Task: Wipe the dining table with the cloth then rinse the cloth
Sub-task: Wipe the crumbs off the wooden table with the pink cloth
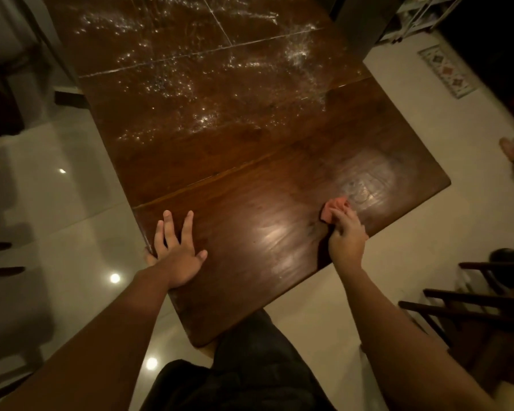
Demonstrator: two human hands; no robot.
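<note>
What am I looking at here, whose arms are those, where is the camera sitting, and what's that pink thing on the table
There is no machine here. The single picture comes from a wide-angle camera worn on a person's head, looking forward and down, so the two arms reaching in from the bottom are the wearer's own. They stand at a corner of a dark wooden dining table. The left hand lies flat on the tabletop with its fingers straight, holding nothing. The right hand grips the pink thing, a bunched cloth, and presses it to the wood. Farther up the table, shiny white speckles cover the surface; what they are I cannot tell. A dark chair stands on the right.
</note>
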